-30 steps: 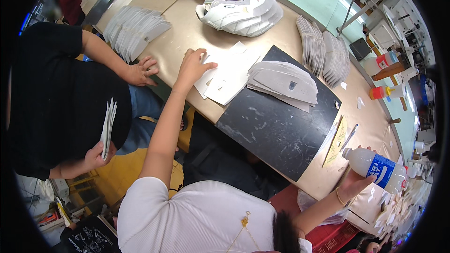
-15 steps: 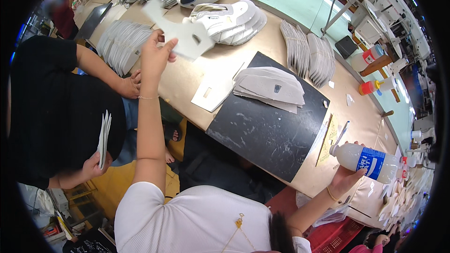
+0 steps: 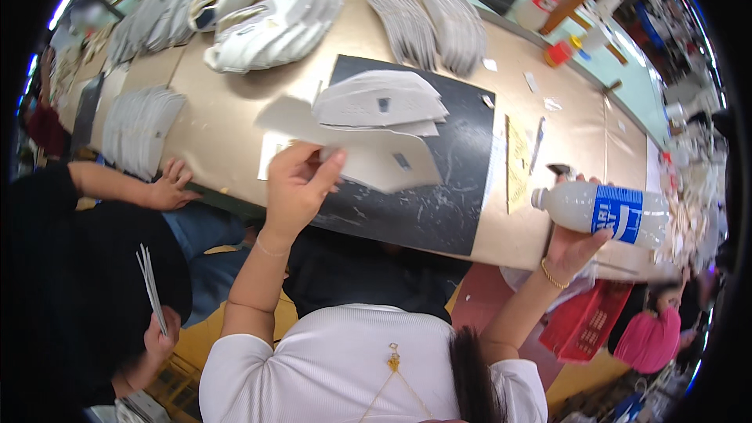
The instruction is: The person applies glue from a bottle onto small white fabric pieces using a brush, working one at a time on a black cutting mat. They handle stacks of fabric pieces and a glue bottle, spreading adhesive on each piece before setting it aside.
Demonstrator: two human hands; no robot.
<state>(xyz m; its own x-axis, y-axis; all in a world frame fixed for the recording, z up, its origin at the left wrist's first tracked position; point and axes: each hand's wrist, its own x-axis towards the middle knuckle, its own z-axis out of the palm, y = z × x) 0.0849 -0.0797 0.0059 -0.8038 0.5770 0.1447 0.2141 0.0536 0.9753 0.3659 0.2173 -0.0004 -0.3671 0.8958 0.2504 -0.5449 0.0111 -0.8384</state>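
Observation:
My left hand (image 3: pixel 301 184) pinches a thin pale shoe-upper piece (image 3: pixel 384 163) with a small dark slot in it. This piece hangs over the black cutting board (image 3: pixel 423 223), just on the near side of a stack of similar pieces (image 3: pixel 368 98) lying there. Whether the held piece touches the stack I cannot tell. In my right hand (image 3: pixel 572 247), fingers wrapped round it, lies a clear plastic bottle (image 3: pixel 576 205) with a blue label and whitish contents, tilted nearly level above the table's right part. A small dark object (image 3: pixel 559 169) shows beside the right fingers; its kind is unclear.
White shoe uppers (image 3: pixel 274 27) are nested on the table's far left, with fanned grey stacks (image 3: pixel 403 27) farther right. A pen (image 3: pixel 537 143) and a yellow strip (image 3: pixel 516 160) lie beside the board. On my left a co-worker's hand (image 3: pixel 171 184) rests at the table edge near another stack (image 3: pixel 141 129).
My left hand has brought the shoe-upper piece rightward and nearer, from beside the white uppers to over the black board. The right hand still holds the bottle. The view has turned right.

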